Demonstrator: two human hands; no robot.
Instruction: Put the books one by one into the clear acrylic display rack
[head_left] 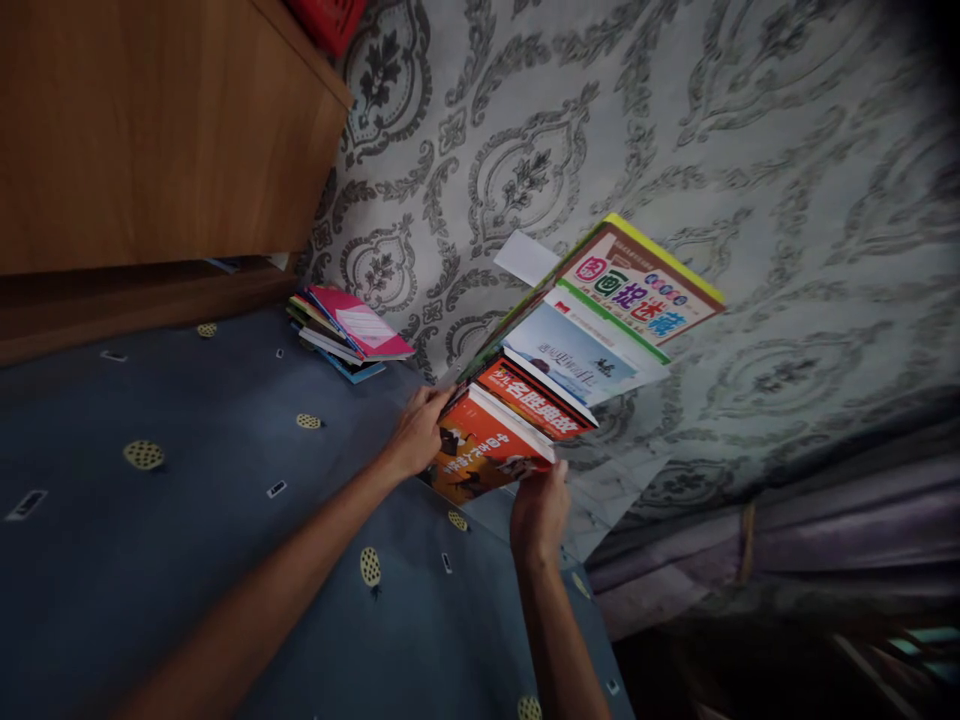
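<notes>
Several books lean against the patterned wall in a tilted, staggered row. Frontmost is an orange book with dark figures on its cover. My left hand grips its left edge, with the fingers partly hidden behind it. At its lower right corner my right hand is closed on the edge. Behind it show a red-orange book, a pale blue book and a taller, brown-topped book with a yellow edge and colourful lettering. A white sheet juts out at their left.
A loose pile of books, topped by a pink one, lies at the wall's foot. Left of it stands a wooden cabinet, with a red basket above. Blue pineapple-print cloth covers the surface; a purple-grey curtain hangs at right.
</notes>
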